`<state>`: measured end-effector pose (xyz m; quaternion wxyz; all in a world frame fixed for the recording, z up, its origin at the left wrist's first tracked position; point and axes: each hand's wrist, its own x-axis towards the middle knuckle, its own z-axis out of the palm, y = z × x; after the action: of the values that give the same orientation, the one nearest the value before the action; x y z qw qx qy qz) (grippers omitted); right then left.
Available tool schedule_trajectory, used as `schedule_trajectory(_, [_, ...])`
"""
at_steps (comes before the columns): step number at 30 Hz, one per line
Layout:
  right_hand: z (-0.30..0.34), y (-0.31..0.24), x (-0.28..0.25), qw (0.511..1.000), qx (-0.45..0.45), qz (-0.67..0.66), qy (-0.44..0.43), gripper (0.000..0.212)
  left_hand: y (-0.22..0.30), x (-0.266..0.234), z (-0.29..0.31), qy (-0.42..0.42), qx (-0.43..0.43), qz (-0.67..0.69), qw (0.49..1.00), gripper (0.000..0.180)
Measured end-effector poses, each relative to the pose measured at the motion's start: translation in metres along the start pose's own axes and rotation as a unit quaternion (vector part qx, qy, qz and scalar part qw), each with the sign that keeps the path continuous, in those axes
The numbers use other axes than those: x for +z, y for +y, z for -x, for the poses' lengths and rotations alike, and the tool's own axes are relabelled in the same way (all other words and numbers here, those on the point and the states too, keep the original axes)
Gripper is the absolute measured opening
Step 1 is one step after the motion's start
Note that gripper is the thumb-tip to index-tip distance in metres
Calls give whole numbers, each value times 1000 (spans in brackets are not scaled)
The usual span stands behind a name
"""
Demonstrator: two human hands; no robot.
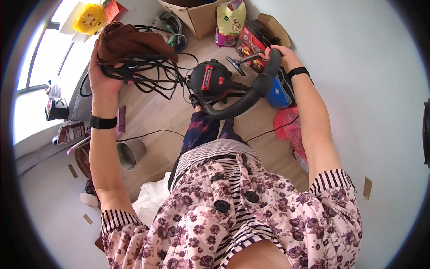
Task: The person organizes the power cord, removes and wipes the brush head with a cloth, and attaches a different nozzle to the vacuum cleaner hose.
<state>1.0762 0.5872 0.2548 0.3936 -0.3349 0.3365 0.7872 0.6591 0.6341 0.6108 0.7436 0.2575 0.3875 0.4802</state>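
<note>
My left hand (pixel 99 74) is raised at the upper left, closed around a brown cloth (pixel 134 42) and a loosely coiled black power cord (pixel 154 67). Loops of the cord hang toward the middle. Raised at the upper right, my right hand (pixel 286 57) has its fingers wrapped round the end of a thick black vacuum hose (pixel 235 110). That hose curves down and back to a black canister vacuum cleaner (pixel 210 85) with a red handle strip, just ahead of my feet. A small black nozzle with a metal tube (pixel 236 66) shows near the right fingers.
A cardboard box (pixel 197 20), a colourful bag (pixel 230 22), a red-and-black box (pixel 251 47) and a blue bag (pixel 280 92) line the far and right side. A pink plastic bag (pixel 286 125) lies nearer. On the left are a metal bucket (pixel 131 154) and a window.
</note>
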Motion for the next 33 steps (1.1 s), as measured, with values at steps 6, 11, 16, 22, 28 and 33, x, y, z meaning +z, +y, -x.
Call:
schedule_trajectory(6, [39,-15,4,965,-155,188,-98,56,-12,-14,1,19,-14,0,1000,33])
schedule_trajectory(11, [75,20,-27,887,-287,339,-124,65,-23,-51,9,-69,-113,124,983,35])
schedule_trajectory(16, [125,146,36,749,-204,626,76,66,59,-94,49,22,-101,77,992,32])
schedule_trajectory(22, [168,125,79,748,-182,638,20,69,80,-110,50,-43,-153,176,972,33])
schedule_trajectory(28, [165,69,10,754,-181,631,1,70,19,-80,46,78,-97,60,990,35])
schedule_trajectory(33, [116,27,-93,552,-283,778,101,72,-54,-60,8,73,-174,22,982,33])
